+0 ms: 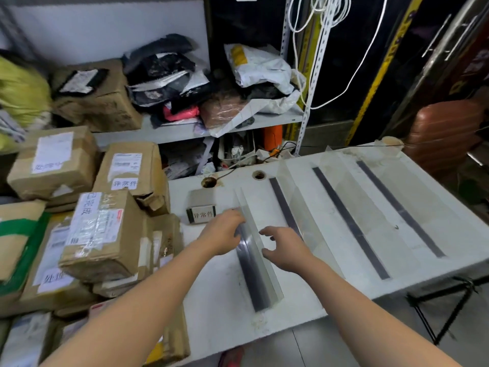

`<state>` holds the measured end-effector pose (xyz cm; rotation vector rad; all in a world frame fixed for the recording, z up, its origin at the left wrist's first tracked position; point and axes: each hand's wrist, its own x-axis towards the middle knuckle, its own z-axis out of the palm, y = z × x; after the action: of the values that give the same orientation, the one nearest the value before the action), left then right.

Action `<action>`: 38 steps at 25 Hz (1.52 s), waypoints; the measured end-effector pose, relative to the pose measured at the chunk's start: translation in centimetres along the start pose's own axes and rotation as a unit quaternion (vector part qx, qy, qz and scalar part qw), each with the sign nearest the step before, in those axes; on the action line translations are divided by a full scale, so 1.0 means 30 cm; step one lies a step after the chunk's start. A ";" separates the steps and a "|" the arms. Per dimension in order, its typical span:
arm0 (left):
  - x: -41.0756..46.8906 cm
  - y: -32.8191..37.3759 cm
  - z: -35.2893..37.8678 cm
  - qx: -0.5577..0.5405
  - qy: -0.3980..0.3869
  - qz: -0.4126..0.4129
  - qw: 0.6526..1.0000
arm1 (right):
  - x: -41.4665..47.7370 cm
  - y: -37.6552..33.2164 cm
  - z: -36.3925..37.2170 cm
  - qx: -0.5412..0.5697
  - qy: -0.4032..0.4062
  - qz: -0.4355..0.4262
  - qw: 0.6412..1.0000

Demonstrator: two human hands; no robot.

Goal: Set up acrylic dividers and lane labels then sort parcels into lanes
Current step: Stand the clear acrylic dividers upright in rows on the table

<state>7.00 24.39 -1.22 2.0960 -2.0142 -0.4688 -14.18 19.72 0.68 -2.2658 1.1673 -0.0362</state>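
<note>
Four clear acrylic dividers (296,197) stand on the white bench (217,300), their edges hard to trace. At frame centre, the left hand (222,231) curls its grip on the nearest divider (260,266). The right hand (287,250) hovers beside it, grip loosely open. Parcels (103,234) pile at left, partly cut off.

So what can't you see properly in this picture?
All in the head view:
1. Whether the left hand grips the divider or only touches it: its fingertips blend into the clear top edge.
2. The yellow bag: blurred, and cut off by the left edge.
3. Small print on the parcel label: too small to read.
4. Things under the shelf: dark and piled together.
</note>
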 end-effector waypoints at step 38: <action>0.497 -0.330 -0.066 0.053 -0.116 0.196 0.972 | -0.054 0.062 0.154 0.170 -0.038 0.193 0.966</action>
<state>17.29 9.91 -4.24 1.6911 -2.5612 -0.5640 -15.25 22.34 -3.73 -1.7026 1.4204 0.0033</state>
